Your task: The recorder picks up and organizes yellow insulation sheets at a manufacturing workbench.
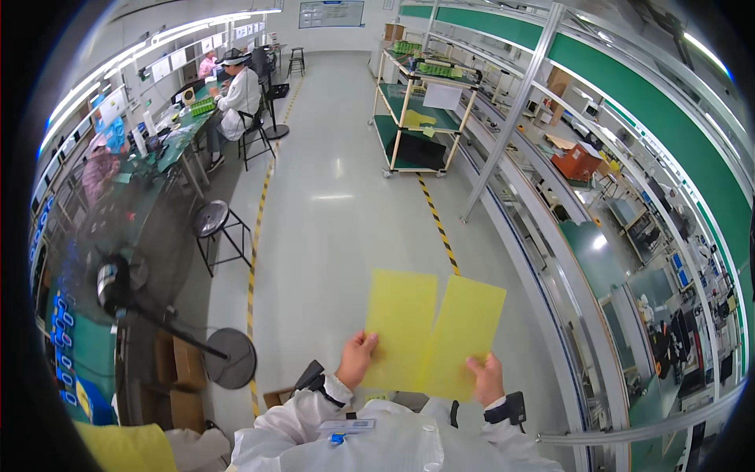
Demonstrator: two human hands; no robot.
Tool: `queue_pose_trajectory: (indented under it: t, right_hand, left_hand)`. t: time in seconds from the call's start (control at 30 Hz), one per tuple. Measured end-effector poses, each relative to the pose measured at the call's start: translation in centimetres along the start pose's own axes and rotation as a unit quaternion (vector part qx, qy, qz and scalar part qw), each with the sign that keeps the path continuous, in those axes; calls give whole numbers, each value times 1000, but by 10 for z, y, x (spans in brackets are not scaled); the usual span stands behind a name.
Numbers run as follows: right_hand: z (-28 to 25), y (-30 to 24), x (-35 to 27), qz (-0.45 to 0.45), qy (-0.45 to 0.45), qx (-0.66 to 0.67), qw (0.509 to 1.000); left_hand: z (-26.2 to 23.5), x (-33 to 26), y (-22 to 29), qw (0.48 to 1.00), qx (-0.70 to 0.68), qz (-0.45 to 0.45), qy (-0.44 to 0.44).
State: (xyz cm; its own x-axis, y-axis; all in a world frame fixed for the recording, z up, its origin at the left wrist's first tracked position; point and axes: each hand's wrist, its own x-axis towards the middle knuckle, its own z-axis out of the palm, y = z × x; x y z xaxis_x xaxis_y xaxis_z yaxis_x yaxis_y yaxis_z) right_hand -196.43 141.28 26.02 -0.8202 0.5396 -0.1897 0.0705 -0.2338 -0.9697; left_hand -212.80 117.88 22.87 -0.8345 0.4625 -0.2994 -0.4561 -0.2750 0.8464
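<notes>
Two translucent yellow sheets are held up in front of me over the aisle, overlapping near their lower inner edges. My left hand (pixel 358 359) pinches the lower left edge of the left yellow sheet (pixel 401 322), thumb on its near face. With thumb and fingers, my right hand (pixel 486 377) grips the lower right edge of the right yellow sheet (pixel 465 330), which tilts outward to the right. The fingers behind the sheets are mostly hidden. Both forearms wear white sleeves with dark bands at the wrists.
On the left stand a pedestal fan (pixel 114 287), a black stool (pixel 211 220) and a green workbench (pixel 169 153) with seated people. A wheeled cart (pixel 417 110) stands ahead on the right. Metal conveyor rails (pixel 543 267) run along the right. Cardboard boxes (pixel 187 366) sit at lower left.
</notes>
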Motion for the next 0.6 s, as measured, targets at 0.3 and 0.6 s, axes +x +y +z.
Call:
queue_pose_trajectory:
  t: [0.3,0.6]
  right_hand:
    - [196,-3,306,46,-108,35,992]
    - [468,-27,540,74,-400,-116,906]
  left_hand:
    - [-59,246,91,992,-14,38,116]
    - [-211,409,212,956,-25,106,274]
